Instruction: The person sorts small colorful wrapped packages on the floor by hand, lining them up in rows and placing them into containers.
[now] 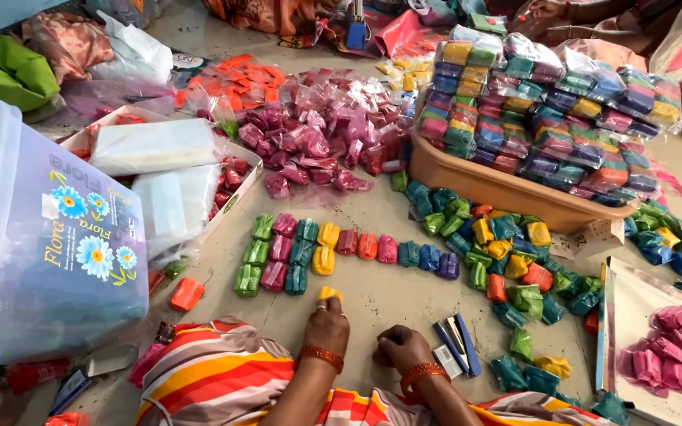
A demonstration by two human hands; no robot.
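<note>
My left hand (327, 318) pinches a small yellow packet (328, 293) against the floor, just below the rows of colour packets (301, 252) laid out in green, pink, teal and yellow columns. A single line of red, pink, teal and purple packets (399, 252) runs right from them. My right hand (401, 345) rests closed on the floor beside the left one; whether it holds anything is hidden. Both wrists wear orange bangles. A blue stapler (459, 345) lies just right of my right hand.
A loose heap of mixed packets (515, 260) spreads at right. Behind it stands a tan tub (499, 189) piled with bagged packet bundles. A clear plastic bin (41, 237) sits left, pink packets (317, 134) at centre back, and a tray of pink packets (672, 355) at right. Another person's hands (546, 16) are at top right.
</note>
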